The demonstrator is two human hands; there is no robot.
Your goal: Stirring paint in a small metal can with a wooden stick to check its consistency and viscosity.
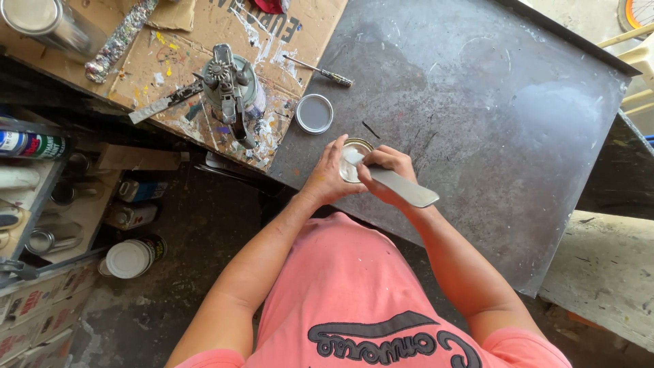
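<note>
A small open paint can (355, 147) stands near the front edge of a dark metal table (490, 129). My left hand (325, 178) wraps around the can's side. In my right hand (383, 170) is a flat metal stirring blade (403, 187), its tip dipped into the pale paint in the can, its other end pointing right toward me. The can's round lid (314, 113) lies flat on the table just beyond, to the left.
A paint-spattered cardboard sheet (204, 48) covers the table's left part, bearing a spray gun with cup (231, 92), a putty knife (163, 103), a screwdriver (325, 72) and a tall tin (48, 24). Cans and bottles (133, 255) crowd the floor and shelves at left.
</note>
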